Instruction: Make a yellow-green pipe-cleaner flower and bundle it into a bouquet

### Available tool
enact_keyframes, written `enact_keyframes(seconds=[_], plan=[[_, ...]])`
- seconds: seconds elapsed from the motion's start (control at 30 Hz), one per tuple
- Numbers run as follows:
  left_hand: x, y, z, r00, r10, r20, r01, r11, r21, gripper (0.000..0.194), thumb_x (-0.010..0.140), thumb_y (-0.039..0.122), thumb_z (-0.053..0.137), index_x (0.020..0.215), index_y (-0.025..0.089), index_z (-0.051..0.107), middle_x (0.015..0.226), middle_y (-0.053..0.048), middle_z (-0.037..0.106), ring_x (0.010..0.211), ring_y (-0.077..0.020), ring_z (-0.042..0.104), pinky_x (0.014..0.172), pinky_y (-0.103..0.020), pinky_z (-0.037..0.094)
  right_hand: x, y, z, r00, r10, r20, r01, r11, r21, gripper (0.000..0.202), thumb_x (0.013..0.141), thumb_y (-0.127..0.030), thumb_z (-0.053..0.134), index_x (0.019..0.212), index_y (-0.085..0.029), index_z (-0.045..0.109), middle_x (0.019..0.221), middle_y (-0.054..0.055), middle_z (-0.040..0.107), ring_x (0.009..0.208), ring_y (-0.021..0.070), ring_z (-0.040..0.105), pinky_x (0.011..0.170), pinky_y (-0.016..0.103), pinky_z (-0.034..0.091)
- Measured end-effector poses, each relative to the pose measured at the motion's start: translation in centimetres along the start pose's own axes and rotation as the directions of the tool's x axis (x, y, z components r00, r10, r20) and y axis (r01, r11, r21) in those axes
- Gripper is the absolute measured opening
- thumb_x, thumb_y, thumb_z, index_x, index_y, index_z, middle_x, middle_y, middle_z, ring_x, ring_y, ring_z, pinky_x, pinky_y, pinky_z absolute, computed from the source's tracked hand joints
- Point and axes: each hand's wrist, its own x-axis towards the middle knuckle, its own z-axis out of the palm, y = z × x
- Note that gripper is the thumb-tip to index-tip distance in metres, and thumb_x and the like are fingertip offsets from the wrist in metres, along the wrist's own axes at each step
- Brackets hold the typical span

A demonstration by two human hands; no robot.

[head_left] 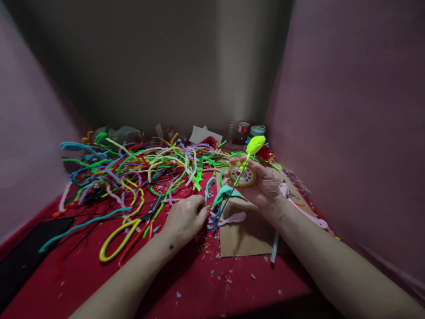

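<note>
My right hand is raised over the cardboard, palm turned up. It holds a round plastic spool with a yellowish rim and a ring of holes. The same fingers hold a thin green stem slanting down to the left, topped by a neon yellow fuzzy bud. Low over the red cloth, my left hand is closed, thumb against the curled fingers; what lies in it, if anything, is hidden. Just beyond its fingertips are turquoise pipe-cleaner pieces and a pale pink loop.
A tangled heap of coloured pipe cleaners covers the back left. Scissors with yellow and red handles lie left of my left hand. Cardboard rests under my right hand. A black flat object lies far left; a bottle stands behind.
</note>
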Motion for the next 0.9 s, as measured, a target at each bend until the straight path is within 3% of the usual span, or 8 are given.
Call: enact_keyframes(seconds=[0.27, 0.4, 0.5, 0.63, 0.73, 0.8, 0.83, 0.9], plan=[[-0.4, 0.0, 0.6, 0.999, -0.015, 0.033, 0.011, 0.994, 0.109, 0.017, 0.083, 0.023, 0.045, 0.071, 0.020, 0.056, 0.075, -0.005, 0.065, 0.072, -0.0195, 0.058, 0.064, -0.028, 0.035, -0.4, -0.4, 0.1, 0.999, 0.007, 0.047, -0.009, 0.999, 0.041, 0.014, 0.062, -0.035, 0.073, 0.073, -0.028, 0.067, 0.094, -0.003, 0.063, 0.083, 0.0189, 0.058, 0.071, 0.034, 0.045], [-0.3, -0.3, 0.8, 0.999, -0.020, 0.050, 0.013, 0.991, 0.134, 0.019, 0.085, 0.026, 0.044, 0.072, 0.021, 0.057, 0.078, -0.005, 0.067, 0.073, -0.0206, 0.060, 0.063, -0.029, 0.035, -1.0, -0.3, 0.4, 0.992, 0.043, 0.116, -0.049, 0.998, 0.045, 0.017, 0.056, -0.036, 0.076, 0.063, -0.026, 0.065, 0.082, -0.003, 0.060, 0.075, 0.0191, 0.058, 0.058, 0.029, 0.043], [-0.3, -0.4, 0.8, 0.998, -0.026, 0.057, 0.018, 0.990, 0.141, 0.020, 0.086, 0.027, 0.044, 0.073, 0.021, 0.058, 0.079, -0.006, 0.068, 0.074, -0.0206, 0.062, 0.063, -0.029, 0.035, -1.3, 0.2, 0.4, 0.965, 0.058, 0.254, -0.059, 0.998, -0.004, 0.026, 0.056, -0.043, 0.074, 0.050, -0.023, 0.059, 0.070, 0.000, 0.055, 0.065, 0.0183, 0.056, 0.047, 0.025, 0.036], [-0.4, -0.3, 0.6, 0.997, -0.038, 0.072, 0.028, 0.990, 0.136, 0.022, 0.086, 0.027, 0.042, 0.073, 0.022, 0.059, 0.078, -0.006, 0.069, 0.076, -0.0212, 0.063, 0.062, -0.029, 0.035, -1.7, 1.2, 0.3, 0.821, 0.245, 0.516, -0.136, 0.961, -0.241, 0.035, 0.062, -0.050, 0.071, 0.048, -0.019, 0.062, 0.065, 0.006, 0.059, 0.070, 0.0217, 0.059, 0.059, 0.032, 0.045], [-0.4, -0.3, 0.5, 0.996, -0.046, 0.081, 0.035, 0.990, 0.133, 0.022, 0.084, 0.026, 0.042, 0.071, 0.021, 0.059, 0.075, -0.006, 0.069, 0.073, -0.0211, 0.063, 0.059, -0.028, 0.034, -1.9, 1.8, 1.0, 0.594, 0.553, 0.585, -0.322, 0.829, -0.457, 0.036, 0.061, -0.045, 0.075, 0.077, -0.013, 0.072, 0.074, 0.009, 0.066, 0.066, 0.0188, 0.060, 0.063, 0.031, 0.047], [-0.4, -0.3, 0.6, 0.995, -0.054, 0.083, 0.042, 0.990, 0.138, 0.021, 0.084, 0.025, 0.042, 0.070, 0.021, 0.058, 0.073, -0.006, 0.068, 0.070, -0.0204, 0.063, 0.057, -0.027, 0.032, -2.1, 2.1, 1.6, 0.448, 0.672, 0.589, -0.424, 0.740, -0.521, 0.038, 0.065, -0.039, 0.075, 0.090, -0.010, 0.070, 0.074, 0.008, 0.067, 0.059, 0.0158, 0.059, 0.060, 0.027, 0.047], [-0.3, -0.4, 0.6, 0.995, -0.059, 0.082, 0.047, 0.989, 0.141, 0.021, 0.084, 0.025, 0.042, 0.069, 0.021, 0.057, 0.072, -0.006, 0.068, 0.068, -0.0199, 0.062, 0.056, -0.027, 0.032, -2.1, 2.2, 1.9, 0.407, 0.693, 0.595, -0.444, 0.719, -0.534, 0.037, 0.066, -0.037, 0.074, 0.090, -0.009, 0.070, 0.076, 0.009, 0.068, 0.062, 0.0162, 0.060, 0.064, 0.028, 0.048], [-0.1, -0.5, 0.8, 0.994, -0.067, 0.082, 0.055, 0.988, 0.146, 0.021, 0.084, 0.025, 0.042, 0.069, 0.021, 0.057, 0.069, -0.005, 0.066, 0.066, -0.0185, 0.061, 0.056, -0.026, 0.031, -2.1, 2.5, 2.2, 0.377, 0.696, 0.611, -0.433, 0.716, -0.548, 0.033, 0.067, -0.038, 0.074, 0.084, -0.010, 0.070, 0.080, 0.009, 0.068, 0.070, 0.0175, 0.063, 0.072, 0.029, 0.048]])
